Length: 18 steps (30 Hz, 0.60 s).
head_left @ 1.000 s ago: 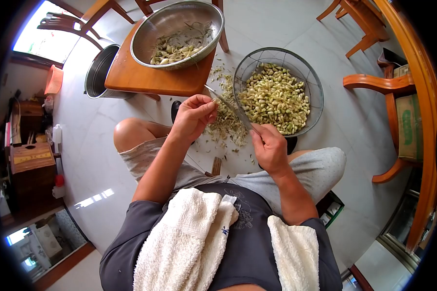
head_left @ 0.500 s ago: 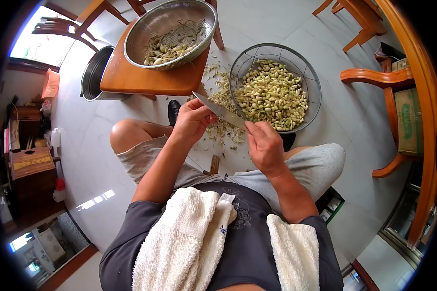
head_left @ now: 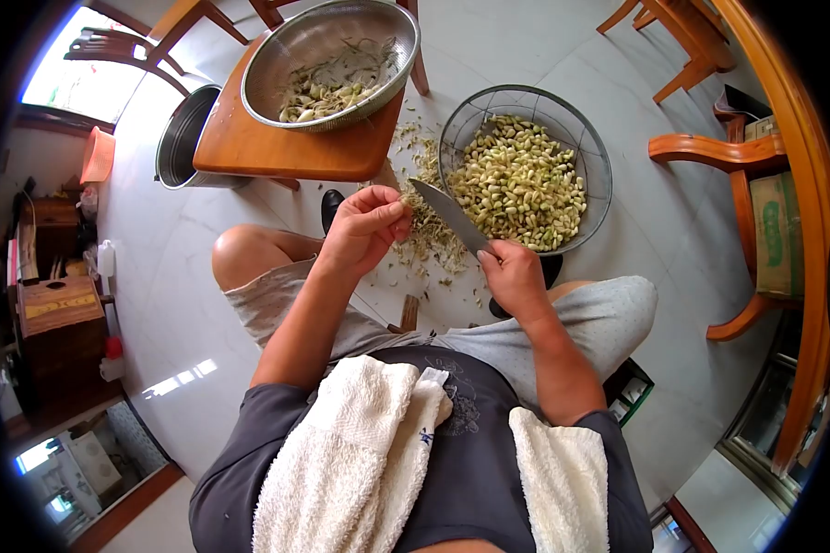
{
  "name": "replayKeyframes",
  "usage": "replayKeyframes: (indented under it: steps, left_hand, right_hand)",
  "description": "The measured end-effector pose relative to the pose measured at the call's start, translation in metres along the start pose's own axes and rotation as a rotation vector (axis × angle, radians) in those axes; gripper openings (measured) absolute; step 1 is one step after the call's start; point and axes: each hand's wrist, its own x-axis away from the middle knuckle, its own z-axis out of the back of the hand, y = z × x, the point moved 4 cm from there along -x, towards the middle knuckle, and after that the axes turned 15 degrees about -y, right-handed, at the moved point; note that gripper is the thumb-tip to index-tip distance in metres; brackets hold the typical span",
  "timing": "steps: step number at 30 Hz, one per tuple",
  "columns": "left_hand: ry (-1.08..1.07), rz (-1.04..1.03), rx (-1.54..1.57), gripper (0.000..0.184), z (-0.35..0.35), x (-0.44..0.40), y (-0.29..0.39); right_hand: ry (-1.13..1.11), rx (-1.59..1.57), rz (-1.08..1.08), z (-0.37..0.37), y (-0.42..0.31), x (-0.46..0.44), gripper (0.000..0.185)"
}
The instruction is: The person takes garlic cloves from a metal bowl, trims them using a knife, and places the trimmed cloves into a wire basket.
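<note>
A broad grey steel knife (head_left: 454, 219) slants between the two hands, its pointed end up beside the fingertips of the left hand (head_left: 364, 229) and its other end in the right hand (head_left: 515, 281). The right hand is closed around that end, thumb laid along it. The left hand has thumb and forefinger pinched together on a small pale scrap (head_left: 406, 199), too small to make out clearly; its other fingers are loosely curled. Just beyond the knife, ahead of the right hand, a round grey wire-mesh basket (head_left: 599, 152) holds a heap of small, plump, pale green and cream bulb-like pieces (head_left: 516, 184). Loose greenish-tan trimmings (head_left: 431, 251) lie on the glossy pale tiled floor (head_left: 659, 221) beneath the knife and to the left of the basket. Ahead of the left hand, a round silver perforated metal colander (head_left: 408, 69) sits tilted on an orange-brown wooden chair seat (head_left: 295, 157), with more pale pieces and stringy stems inside. Farther left, beside the seat, stands a dark-mouthed metal bucket (head_left: 177, 138). Nearer the body than both hands, a thick cream terry towel (head_left: 337, 442) hangs over the dark grey shirt (head_left: 480, 461).
</note>
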Motion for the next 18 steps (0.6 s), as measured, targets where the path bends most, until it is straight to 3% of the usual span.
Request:
replayKeyframes:
  steps: [10,16,18]
  left_hand:
    - [0.030,0.082,0.124,0.010,-0.001,-0.010,-0.014]
    - [0.093,0.173,-0.284,0.009,-0.020,-0.011,-0.039]
    - [0.102,0.181,-0.355,0.009,-0.026,-0.012,-0.043]
  right_hand:
    - [0.014,-0.314,-0.029,0.008,-0.016,-0.001,0.019]
    - [-0.004,-0.588,-0.049,0.005,-0.017,-0.011,0.039]
    - [0.006,-0.533,-0.050,0.000,-0.007,-0.015,0.041]
